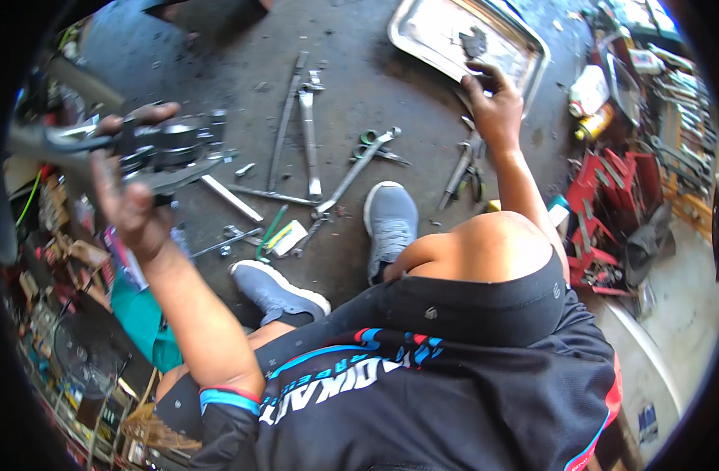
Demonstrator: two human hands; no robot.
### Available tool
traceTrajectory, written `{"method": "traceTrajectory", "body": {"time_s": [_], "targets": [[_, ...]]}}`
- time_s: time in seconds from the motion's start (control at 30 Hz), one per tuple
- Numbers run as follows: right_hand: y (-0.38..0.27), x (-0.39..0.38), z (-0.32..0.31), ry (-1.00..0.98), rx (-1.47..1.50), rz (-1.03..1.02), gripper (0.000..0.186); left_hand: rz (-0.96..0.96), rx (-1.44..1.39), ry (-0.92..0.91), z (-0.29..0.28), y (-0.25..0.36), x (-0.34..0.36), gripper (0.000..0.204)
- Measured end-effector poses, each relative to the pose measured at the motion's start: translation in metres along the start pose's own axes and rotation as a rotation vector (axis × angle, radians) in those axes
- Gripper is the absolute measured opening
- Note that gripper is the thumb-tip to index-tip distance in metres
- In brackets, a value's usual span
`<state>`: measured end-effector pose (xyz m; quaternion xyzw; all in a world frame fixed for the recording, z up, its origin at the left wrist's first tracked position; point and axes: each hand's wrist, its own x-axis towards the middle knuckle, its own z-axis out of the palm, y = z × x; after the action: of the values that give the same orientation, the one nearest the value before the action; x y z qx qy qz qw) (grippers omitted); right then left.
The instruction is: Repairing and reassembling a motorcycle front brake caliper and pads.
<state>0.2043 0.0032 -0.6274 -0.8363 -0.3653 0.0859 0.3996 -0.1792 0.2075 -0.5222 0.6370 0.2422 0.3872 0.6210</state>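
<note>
My left hand (135,208) reaches up around a black metal part (175,141) with rounded clamp-like sections, at the left. Its fingers curl about the part, and some pass behind it. At the near edge of a shallow metal tray (538,72), my right hand (499,102) is held with fingers bent and thumb close to the fingertips. Whatever they pinch, if anything, is too small to make out. A dark small piece (474,41) lies in the tray just beyond the fingers. Below this hand, pliers (460,171) rest on the floor.
Between my hands, a long wrench (308,145), a second wrench (359,169) and a thin rod (287,118) lie on the dark floor (359,71). By my shoes is a small yellow-and-white box (287,238). A red toolbox (591,228) and bottles (589,90) stand at the right.
</note>
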Motion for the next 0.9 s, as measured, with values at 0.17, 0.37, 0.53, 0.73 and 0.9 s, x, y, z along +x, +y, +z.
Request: {"method": "traceTrajectory", "body": {"time_s": [0.17, 0.37, 0.53, 0.73, 0.9], "targets": [[0.022, 0.034, -0.092, 0.311, 0.049, 0.118, 0.036, 0.043, -0.058, -0.015, -0.001, -0.018, 0.007, 0.068], [0.044, 0.012, -0.125, 0.361, -0.162, 0.073, 0.017, 0.053, -0.008, 0.063, 0.006, -0.022, 0.029, 0.065], [0.112, -0.039, -0.093, -0.204, -0.367, 0.205, 0.020, 0.017, 0.021, 0.040, 0.005, -0.028, 0.035, 0.063], [0.140, -0.085, -0.040, -0.416, -0.626, -0.104, 0.042, 0.207, 0.429, 0.087, -0.008, -0.039, 0.033, 0.055], [0.172, -0.052, -0.051, -0.241, -0.784, 0.094, 0.055, -0.034, 0.108, 0.173, 0.036, -0.002, 0.032, 0.070]]}}
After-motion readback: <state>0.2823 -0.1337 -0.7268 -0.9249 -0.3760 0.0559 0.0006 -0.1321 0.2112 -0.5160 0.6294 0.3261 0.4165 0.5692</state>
